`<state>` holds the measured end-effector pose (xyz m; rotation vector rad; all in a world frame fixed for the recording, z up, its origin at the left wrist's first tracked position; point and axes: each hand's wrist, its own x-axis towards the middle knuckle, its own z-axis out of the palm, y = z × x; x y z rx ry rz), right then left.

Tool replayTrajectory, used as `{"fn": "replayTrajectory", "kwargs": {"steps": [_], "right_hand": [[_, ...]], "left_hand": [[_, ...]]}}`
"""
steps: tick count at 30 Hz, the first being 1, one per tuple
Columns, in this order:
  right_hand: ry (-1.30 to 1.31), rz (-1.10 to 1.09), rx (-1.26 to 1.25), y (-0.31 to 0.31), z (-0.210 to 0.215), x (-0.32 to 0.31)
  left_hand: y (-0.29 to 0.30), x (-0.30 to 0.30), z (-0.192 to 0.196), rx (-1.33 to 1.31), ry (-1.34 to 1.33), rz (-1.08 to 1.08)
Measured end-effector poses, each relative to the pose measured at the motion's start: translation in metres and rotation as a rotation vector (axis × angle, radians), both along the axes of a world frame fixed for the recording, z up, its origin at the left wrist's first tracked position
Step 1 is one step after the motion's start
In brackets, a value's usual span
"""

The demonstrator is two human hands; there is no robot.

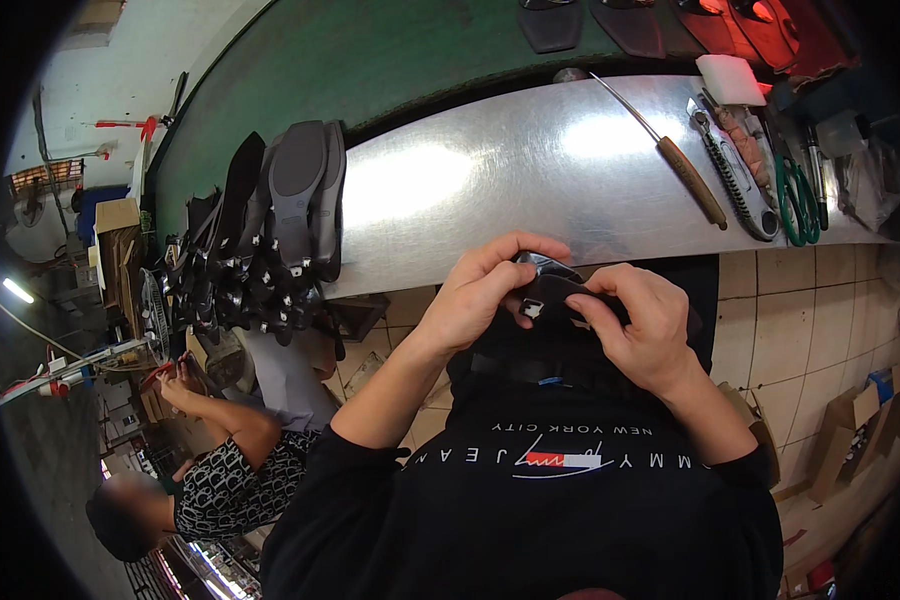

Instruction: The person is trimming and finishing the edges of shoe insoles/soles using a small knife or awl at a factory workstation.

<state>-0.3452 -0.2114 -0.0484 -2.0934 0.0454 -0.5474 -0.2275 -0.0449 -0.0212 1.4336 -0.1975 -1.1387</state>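
Note:
Both hands hold one black sandal (557, 289) in front of my body, just off the near edge of the metal table. It has a glossy curved strap and a small silver metal piece. My left hand (478, 287) closes on its left side, thumb on the strap near the metal piece. With thumb and fingers, my right hand (642, 322) pinches the right side of the strap. The sandal's lower part blends into my black shirt, so its outline is hard to see. A pile of similar black sandals (295, 190) lies at the table's left end, soles showing.
The shiny metal table (440, 190) borders a green belt (400, 60) carrying more sandals (625, 25), some under red light. Right on the table are a wooden-handled awl (692, 182), green-handled scissors (798, 205) and a white block (730, 80). A co-worker (240, 480) works at left.

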Motion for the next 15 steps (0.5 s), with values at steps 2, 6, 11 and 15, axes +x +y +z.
{"fn": "replayTrajectory", "kwargs": {"steps": [2,6,11,15], "right_hand": [[-0.022,0.0,-0.013,0.003,0.001,0.001],[-0.068,-0.01,-0.09,0.006,0.002,0.002],[-0.054,0.0,-0.13,0.006,0.001,0.001],[-0.046,0.003,-0.116,0.004,-0.001,0.002]], "left_hand": [[0.002,-0.004,-0.009,0.053,-0.074,-0.016],[0.001,-0.009,-0.008,0.085,-0.18,-0.053],[0.004,-0.012,-0.014,0.093,-0.23,-0.036],[0.001,-0.02,-0.016,0.043,-0.291,0.004]]}}
